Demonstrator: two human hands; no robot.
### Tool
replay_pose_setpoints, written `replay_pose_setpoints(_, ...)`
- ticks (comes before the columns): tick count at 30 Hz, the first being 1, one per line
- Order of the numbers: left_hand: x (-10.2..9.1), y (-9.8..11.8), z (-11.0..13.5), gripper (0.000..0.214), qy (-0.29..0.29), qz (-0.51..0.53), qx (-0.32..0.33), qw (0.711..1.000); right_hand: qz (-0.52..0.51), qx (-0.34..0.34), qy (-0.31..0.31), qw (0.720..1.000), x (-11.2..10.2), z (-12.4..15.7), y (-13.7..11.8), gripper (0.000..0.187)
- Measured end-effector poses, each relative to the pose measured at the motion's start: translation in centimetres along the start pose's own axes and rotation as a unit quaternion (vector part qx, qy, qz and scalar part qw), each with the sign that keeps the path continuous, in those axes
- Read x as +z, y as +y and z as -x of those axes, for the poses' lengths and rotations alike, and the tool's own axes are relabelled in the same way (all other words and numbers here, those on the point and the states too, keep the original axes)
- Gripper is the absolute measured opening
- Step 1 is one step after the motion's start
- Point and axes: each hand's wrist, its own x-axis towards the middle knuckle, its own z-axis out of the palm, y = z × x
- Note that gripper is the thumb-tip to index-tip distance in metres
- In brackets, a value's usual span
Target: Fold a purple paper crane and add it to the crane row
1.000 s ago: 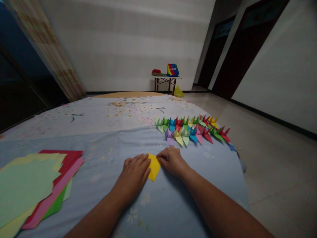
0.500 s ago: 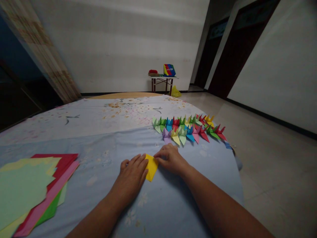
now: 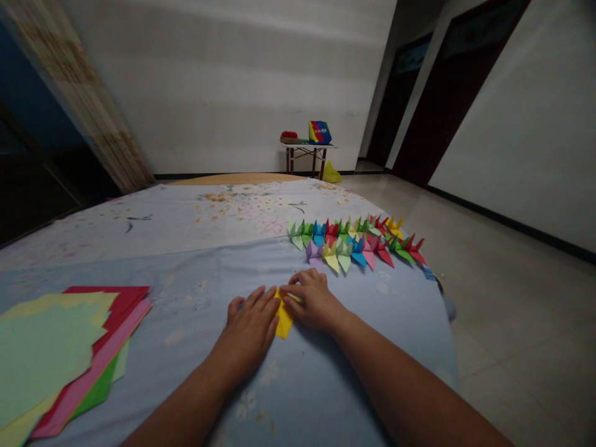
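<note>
A folded yellow origami paper [image 3: 284,320] lies on the pale blue bedsheet [image 3: 195,279], its upper part partly hidden by my fingers. My left hand [image 3: 249,326] rests flat against its left edge, and my right hand [image 3: 311,301] presses over its top from the right. To the far side of my hands stands a double row of several colourful paper cranes [image 3: 354,245]. At the left, closer to my left hand, lies a loose stack of green, yellow, red and pink paper sheets [image 3: 56,354].
The bed's right edge drops to a tiled floor [image 3: 512,323]. A curtain [image 3: 88,105] hangs at the left, and dark doors [image 3: 451,93] stand at the right. Against the back wall is a small table [image 3: 305,144] holding a striped box [image 3: 319,132], with a yellow bag [image 3: 331,174] beneath.
My right hand has slid left and now covers more of the yellow paper's top. The paper looks narrower, and the view has shifted slightly.
</note>
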Motion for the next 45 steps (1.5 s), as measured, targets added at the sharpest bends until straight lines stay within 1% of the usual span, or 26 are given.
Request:
replay_pose_setpoints(3,-0.2,0.2,-0.1,0.036,-0.001,0.010,-0.001,1.000,0.029,-0.006,-0.015,0.999,0.0,-0.1,-0.5,0.023)
replay_pose_setpoints(7,0.0,0.2,-0.2,0.037,0.021,0.023,0.000,0.999,0.068,-0.009,-0.028,0.997,-0.3,-0.1,-0.9,0.024)
replay_pose_setpoints(10,0.1,0.2,-0.2,0.039,0.026,0.026,-0.005,0.999,0.088,-0.011,-0.035,0.995,-0.7,0.1,-1.0,0.025)
replay_pose_setpoints(17,0.2,0.2,-0.2,0.034,0.024,0.022,-0.004,0.999,0.114,-0.015,-0.061,0.992,-2.4,1.6,-0.7,0.021)
replay_pose_setpoints(22,0.2,0.2,-0.2,0.035,0.025,0.030,-0.005,0.999,0.118,0.006,-0.087,0.989,-4.0,1.9,-0.7,0.021)
replay_pose_setpoints(25,0.2,0.2,-0.3,0.034,0.026,0.030,-0.005,0.999,0.106,0.023,-0.059,0.992,-4.4,1.3,-1.1,0.024)
replay_pose_setpoints(27,0.3,0.2,-0.2,0.034,0.028,0.026,-0.003,0.999,0.088,0.017,-0.033,0.995,-4.1,0.6,-1.3,0.022)
replay_pose_setpoints(28,0.2,0.2,-0.2,0.035,0.029,0.025,-0.002,0.999,0.079,0.006,-0.035,0.996,-3.7,0.2,-1.3,0.021)
replay_pose_setpoints(30,0.1,0.2,-0.2,0.038,0.023,0.023,-0.005,0.999,0.071,-0.013,-0.060,0.996,-2.7,-0.5,-1.3,0.020)
replay_pose_setpoints(32,0.0,0.2,0.0,0.040,0.013,0.023,-0.010,1.000,0.079,-0.022,-0.076,0.994,-1.5,-1.0,-1.1,0.022)
replay_pose_setpoints(36,-0.1,0.3,0.2,0.044,0.004,0.024,-0.016,1.000,0.092,-0.052,-0.047,0.993,0.0,-0.9,-0.5,0.028)
replay_pose_setpoints(41,-0.3,0.6,0.3,0.044,0.016,0.015,-0.020,1.000,0.088,-0.060,-0.020,0.994,0.5,-0.2,0.0,0.034)
replay_pose_setpoints(45,-1.4,1.3,0.7,0.039,-0.008,-0.011,-0.035,0.999,0.085,-0.060,-0.022,0.994,0.5,-0.2,-0.1,0.031)
